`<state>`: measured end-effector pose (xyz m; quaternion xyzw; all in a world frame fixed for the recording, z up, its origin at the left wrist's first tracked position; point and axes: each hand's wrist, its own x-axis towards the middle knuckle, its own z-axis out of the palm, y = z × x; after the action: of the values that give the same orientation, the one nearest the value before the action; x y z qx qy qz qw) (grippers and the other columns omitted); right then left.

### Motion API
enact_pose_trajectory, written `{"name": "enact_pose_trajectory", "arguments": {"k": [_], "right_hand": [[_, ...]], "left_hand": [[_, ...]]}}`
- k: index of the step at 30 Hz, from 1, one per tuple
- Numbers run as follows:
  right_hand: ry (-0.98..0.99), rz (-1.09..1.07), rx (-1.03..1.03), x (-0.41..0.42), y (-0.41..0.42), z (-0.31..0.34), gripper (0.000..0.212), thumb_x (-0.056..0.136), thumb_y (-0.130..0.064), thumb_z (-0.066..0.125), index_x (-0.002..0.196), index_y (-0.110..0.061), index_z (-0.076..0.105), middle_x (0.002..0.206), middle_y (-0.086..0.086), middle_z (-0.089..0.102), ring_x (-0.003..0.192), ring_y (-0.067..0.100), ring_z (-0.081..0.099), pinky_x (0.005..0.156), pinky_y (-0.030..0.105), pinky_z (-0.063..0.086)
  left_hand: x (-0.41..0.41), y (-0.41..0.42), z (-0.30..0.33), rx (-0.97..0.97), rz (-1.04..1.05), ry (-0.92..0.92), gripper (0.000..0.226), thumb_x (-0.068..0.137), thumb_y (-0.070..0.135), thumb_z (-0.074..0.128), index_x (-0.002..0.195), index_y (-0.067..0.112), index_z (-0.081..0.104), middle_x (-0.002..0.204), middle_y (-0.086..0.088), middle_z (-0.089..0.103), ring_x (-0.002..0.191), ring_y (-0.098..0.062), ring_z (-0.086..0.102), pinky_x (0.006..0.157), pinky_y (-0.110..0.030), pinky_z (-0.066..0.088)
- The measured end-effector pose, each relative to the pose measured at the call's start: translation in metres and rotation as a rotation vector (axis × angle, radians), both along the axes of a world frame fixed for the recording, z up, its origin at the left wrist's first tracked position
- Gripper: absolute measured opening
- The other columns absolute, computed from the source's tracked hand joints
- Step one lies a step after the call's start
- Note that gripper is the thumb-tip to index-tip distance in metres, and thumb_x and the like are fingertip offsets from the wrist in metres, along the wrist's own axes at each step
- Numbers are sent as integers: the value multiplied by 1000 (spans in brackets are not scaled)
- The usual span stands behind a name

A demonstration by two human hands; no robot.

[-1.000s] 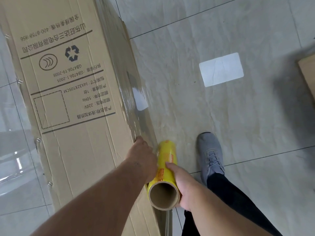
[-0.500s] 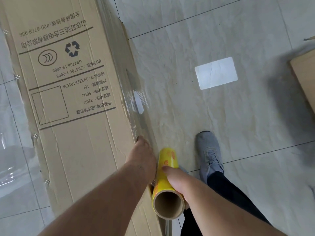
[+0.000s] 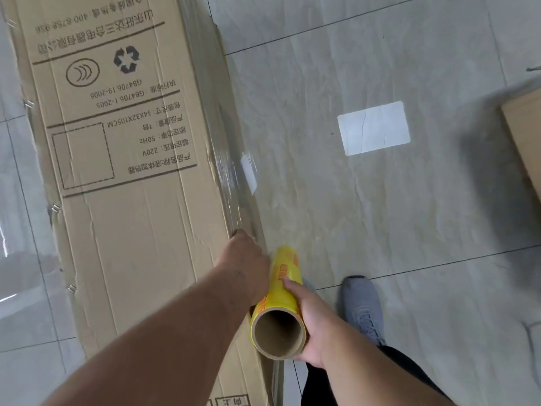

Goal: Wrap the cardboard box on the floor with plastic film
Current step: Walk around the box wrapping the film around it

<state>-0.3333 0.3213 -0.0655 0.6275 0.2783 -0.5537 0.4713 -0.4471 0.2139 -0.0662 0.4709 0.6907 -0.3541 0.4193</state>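
Since a second ago the yellow roll has slid a little nearer along the box's right edge, and the grey shoe has drawn in lower beside it; the hands keep much the same places. Tall and long, the cardboard box lies on the tiled floor, its printed face up, the lettering upside down from where the person stands. Clear plastic film clings down its right side, shining where the light catches it.

The left hand is stretched forward with its back upward, resting at the box's right top edge just where the film runs; its fingers are curled down over that edge and hidden, so I cannot tell whether they pinch the film or only press it. The right hand holds the roll near its open cardboard end, thumb laid on top of the yellow wrap and the fingers wrapped round beneath it. The roll lies close alongside the box, touching or nearly touching the left wrist.

A white rectangular label lies flat on the floor, well apart to the right. At the far right edge the corner of another brown board juts in, possibly a second carton.
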Motion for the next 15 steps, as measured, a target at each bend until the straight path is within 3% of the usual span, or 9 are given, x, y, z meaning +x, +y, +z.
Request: {"name": "enact_pose_trajectory", "arguments": {"k": [3, 6, 11, 15], "right_hand": [[115, 149, 3, 6, -4, -10, 77, 74, -69, 83, 134, -24, 64, 110, 16, 81, 99, 37, 79, 98, 58, 61], [238, 298, 73, 14, -3, -24, 115, 52, -72, 81, 153, -26, 49, 133, 12, 69, 117, 37, 70, 109, 55, 55], [272, 506, 32, 8, -4, -24, 107, 81, -58, 80, 165, -15, 29, 155, 16, 52, 137, 36, 56, 117, 39, 44], [293, 522, 1, -6, -9, -16, 102, 104, -43, 68, 170, -5, 1, 163, 21, 43, 143, 32, 51, 87, 28, 34]], "left_hand": [[3, 4, 6, 13, 27, -7, 48, 104, 39, 34, 145, 21, 50, 144, -16, 57, 132, -35, 52, 111, -54, 31], [14, 4, 11, -44, 8, 23, 56, 106, 49, 35, 150, 17, 51, 153, -21, 48, 141, -39, 42, 115, -57, 25], [26, 3, 15, -48, 45, 36, 63, 109, 48, 32, 160, 11, 37, 170, -23, 22, 157, -41, 16, 124, -57, 11], [40, -4, 7, -67, 51, -4, 55, 106, 41, 40, 151, 10, 51, 161, -22, 42, 150, -36, 37, 122, -53, 23]]}}
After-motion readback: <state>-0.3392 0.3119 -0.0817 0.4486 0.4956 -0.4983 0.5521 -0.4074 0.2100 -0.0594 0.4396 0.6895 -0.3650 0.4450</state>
